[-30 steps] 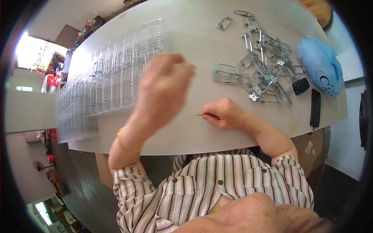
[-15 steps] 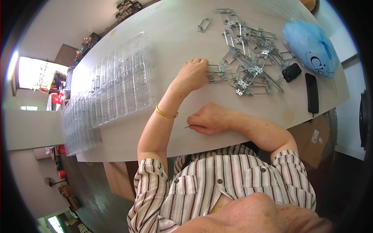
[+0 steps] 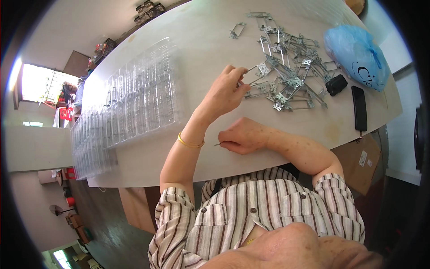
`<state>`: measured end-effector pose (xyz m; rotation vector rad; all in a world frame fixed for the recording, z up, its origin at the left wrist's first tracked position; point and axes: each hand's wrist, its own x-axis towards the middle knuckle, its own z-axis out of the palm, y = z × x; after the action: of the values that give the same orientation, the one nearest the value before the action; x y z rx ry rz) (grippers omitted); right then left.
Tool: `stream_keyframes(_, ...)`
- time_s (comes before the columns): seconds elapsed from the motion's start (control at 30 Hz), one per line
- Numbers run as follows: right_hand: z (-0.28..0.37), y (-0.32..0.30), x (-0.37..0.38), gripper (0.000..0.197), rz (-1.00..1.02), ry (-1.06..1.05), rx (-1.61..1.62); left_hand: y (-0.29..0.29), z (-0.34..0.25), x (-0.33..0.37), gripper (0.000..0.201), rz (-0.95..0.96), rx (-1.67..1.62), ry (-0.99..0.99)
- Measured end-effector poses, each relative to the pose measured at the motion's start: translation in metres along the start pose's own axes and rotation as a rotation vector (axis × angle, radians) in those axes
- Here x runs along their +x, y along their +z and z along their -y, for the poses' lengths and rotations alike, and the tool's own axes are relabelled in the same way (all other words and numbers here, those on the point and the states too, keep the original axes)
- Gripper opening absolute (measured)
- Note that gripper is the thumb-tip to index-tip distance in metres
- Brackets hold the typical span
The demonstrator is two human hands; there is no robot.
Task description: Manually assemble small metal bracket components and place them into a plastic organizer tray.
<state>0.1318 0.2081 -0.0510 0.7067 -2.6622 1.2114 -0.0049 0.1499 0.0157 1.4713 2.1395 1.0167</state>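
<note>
A heap of small silvery metal frames (image 3: 293, 81), each with thin rods and perforated end plates, lies on the table in front of me. At the heap's left edge my left hand (image 3: 225, 91) is closed with thumb and fingers round one metal frame (image 3: 263, 69); part of it is hidden by the fingers, and its end plate points toward the heap. Nearer to me, my right hand (image 3: 244, 136) rests low over the table, fingers curled. A thin metal tip (image 3: 217, 144) sticks out from its left side; the rest of this slim piece is hidden in the fist.
Clear plastic trays (image 3: 139, 96) with long compartments are stacked at the left. A single metal frame (image 3: 238, 30) lies apart at the far side. To the right are a blue plastic bag (image 3: 356, 56), a small black case (image 3: 336, 84) and a black phone (image 3: 359, 107).
My left hand has turned and pinched a metal frame, raising its end plate at the heap's edge. My right hand has hardly moved.
</note>
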Motion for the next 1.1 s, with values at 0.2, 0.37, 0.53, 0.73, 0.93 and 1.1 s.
stream_keyframes(0.2, 0.013, -0.017, -0.001, 0.008, 0.041, 0.238, 0.338, -0.017, -0.004, -0.037, 0.026, -0.024, -0.752, -0.396)
stream_keyframes(0.37, 0.012, -0.022, -0.001, 0.006, -0.132, 0.234, 0.699, -0.008, 0.028, -0.068, 0.023, -0.077, -1.027, -0.371)
stream_keyframes(0.53, 0.018, -0.041, 0.0, 0.008, -0.273, 0.362, 0.935, -0.008, 0.029, -0.083, 0.022, -0.12, -1.092, -0.334)
stream_keyframes(0.73, 0.007, -0.044, 0.003, 0.009, -0.463, 0.47, 0.801, -0.002, 0.039, -0.09, 0.025, -0.125, -1.012, -0.259)
stream_keyframes(0.93, 0.006, -0.045, 0.005, 0.01, -0.507, 0.557, 0.82, 0.002, 0.032, -0.094, 0.007, -0.121, -0.845, -0.247)
stream_keyframes(1.1, 0.007, -0.048, 0.006, 0.011, -0.504, 0.581, 0.806, 0.007, 0.032, -0.096, 0.029, -0.16, -0.632, -0.154)
